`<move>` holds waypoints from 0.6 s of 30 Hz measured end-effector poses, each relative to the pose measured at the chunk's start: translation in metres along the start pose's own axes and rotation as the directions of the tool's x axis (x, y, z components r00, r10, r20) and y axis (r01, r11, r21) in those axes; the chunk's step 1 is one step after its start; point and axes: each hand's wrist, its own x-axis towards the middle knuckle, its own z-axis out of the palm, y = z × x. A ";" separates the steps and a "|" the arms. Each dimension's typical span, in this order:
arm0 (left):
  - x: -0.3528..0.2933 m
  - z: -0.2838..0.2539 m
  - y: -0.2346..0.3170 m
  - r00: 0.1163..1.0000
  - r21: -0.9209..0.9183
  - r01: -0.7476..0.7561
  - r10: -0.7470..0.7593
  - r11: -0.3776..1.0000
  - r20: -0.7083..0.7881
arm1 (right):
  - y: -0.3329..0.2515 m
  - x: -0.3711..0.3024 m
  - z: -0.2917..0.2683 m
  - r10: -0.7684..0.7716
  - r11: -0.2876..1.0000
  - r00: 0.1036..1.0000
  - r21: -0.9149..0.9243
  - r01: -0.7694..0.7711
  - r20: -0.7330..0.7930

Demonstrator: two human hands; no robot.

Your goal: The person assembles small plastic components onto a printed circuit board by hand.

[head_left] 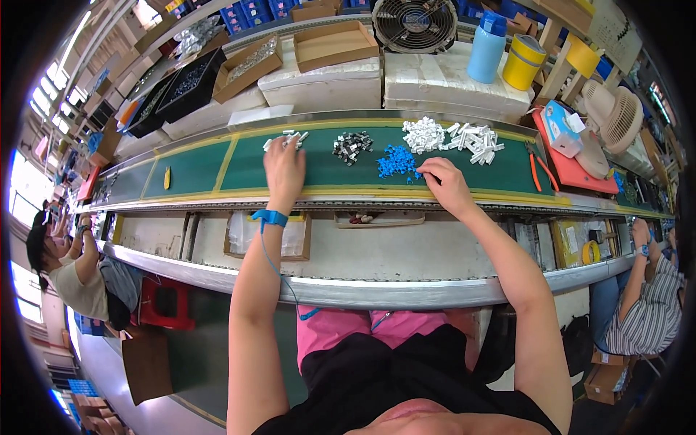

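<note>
My left hand (285, 172) reaches over a few small white blocks (291, 135) on the green work belt (319, 171), its fingers stretched toward them and slightly apart. A blue wrist strap (270, 217) with a cord is on that wrist. Beside a heap of tiny blue parts (396, 162), my right hand (447, 183) has thumb and fingers pinched together; what lies between the fingertips is too small to make out. Behind the blue heap are a pile of small white parts (423, 135) and longer white blocks (474, 143). Black and silver parts (352, 147) lie between my hands.
Orange-handled pliers (542, 171) lie right, near a red board (580, 161) with a tissue box (562, 129). A yellow cutter (167, 177) sits left. Behind are foam boxes (319, 85), a blue bottle (486, 49) and a fan (414, 25). Co-workers sit at both sides.
</note>
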 end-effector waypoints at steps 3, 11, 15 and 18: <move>0.002 0.000 0.036 0.978 -0.284 -0.128 0.168 0.950 0.122 | -0.001 -0.001 0.000 0.010 1.000 1.000 0.001 -0.010 0.002; -0.004 -0.001 0.082 0.956 -0.288 -0.102 0.174 0.952 0.236 | 0.000 -0.001 0.001 -0.008 1.000 1.000 -0.014 0.008 0.007; -0.008 0.005 0.080 0.955 -0.344 -0.154 0.229 0.926 0.189 | -0.001 0.000 0.001 -0.016 1.000 1.000 -0.015 0.016 0.009; -0.011 -0.001 0.085 0.932 -0.327 -0.164 0.255 0.931 0.258 | 0.001 -0.001 0.000 -0.014 1.000 1.000 -0.022 0.014 0.007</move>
